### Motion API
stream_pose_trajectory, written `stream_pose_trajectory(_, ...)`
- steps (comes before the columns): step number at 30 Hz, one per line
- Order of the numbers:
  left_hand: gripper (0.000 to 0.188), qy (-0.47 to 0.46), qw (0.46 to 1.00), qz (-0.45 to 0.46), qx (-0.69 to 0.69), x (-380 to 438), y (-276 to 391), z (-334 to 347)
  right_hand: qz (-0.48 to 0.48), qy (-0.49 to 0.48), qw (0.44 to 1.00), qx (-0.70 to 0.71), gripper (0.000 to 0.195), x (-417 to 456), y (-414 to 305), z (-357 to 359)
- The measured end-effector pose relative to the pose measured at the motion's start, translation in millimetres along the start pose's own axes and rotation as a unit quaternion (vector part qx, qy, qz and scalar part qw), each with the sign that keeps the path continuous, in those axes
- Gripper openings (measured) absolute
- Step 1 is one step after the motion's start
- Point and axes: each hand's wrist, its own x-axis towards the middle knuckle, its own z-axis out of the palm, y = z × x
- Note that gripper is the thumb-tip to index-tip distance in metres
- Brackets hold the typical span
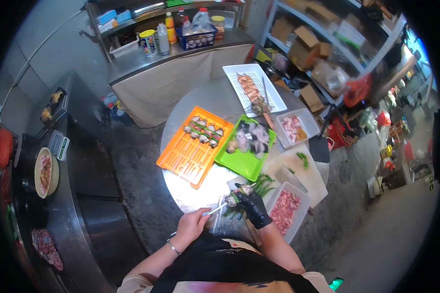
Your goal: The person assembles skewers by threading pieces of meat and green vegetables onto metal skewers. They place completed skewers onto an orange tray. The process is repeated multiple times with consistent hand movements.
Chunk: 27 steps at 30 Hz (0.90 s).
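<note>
My bare left hand (193, 224) grips the pale handle end of a skewer (218, 209). At its far end, my right hand (255, 208), in a black glove, is closed around the threaded food (234, 197), grey pieces with green and reddish bits between. Several similar loaded skewers (203, 132) lie on an orange slotted tray (195, 148). Beside it, a green tray (242, 169) holds grey and dark pieces. Green peppers (266, 185) lie just beyond my gloved hand, and a white tub of cut raw meat (285, 210) stands to its right.
A knife (296, 179) lies on the white cutting board (317, 179). Behind are a clear tub of meat (297, 126) and a white tray of skewered meat (255, 88). A steel counter (73, 205) runs along the left; loaded shelves (315, 47) stand at the back right.
</note>
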Motion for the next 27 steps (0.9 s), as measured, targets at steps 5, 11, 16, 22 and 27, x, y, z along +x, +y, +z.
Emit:
stream_pose_trajectory(5, 0.018, 0.120, 0.991, -0.018, -0.063, 25, -63, -8, 0.039, -0.011, 0.996, 0.082, 0.047, 38, 11, -16)
stream_pose_trajectory(11, 0.017, 0.254, 0.966, -0.039, -0.032, 134, -111, 1, 0.040, 0.027, 0.997, 0.060, 0.043, 31, -1, -38)
stream_pose_trajectory(16, 0.017, 0.277, 0.960, -0.008, -0.044, 212, -132, 37, 0.036, 0.076, 0.995, 0.052, 0.040, 9, 11, -54)
stream_pose_trajectory(22, 0.017, 0.262, 0.959, 0.015, 0.112, 228, -130, 53, 0.019, 0.126, 0.991, 0.037, 0.036, -18, 8, -64)
stream_pose_trajectory(27, 0.013, 0.130, 0.975, 0.137, 0.117, 165, -84, 68, -0.018, 0.135, 0.989, 0.056, 0.041, -46, -1, -86)
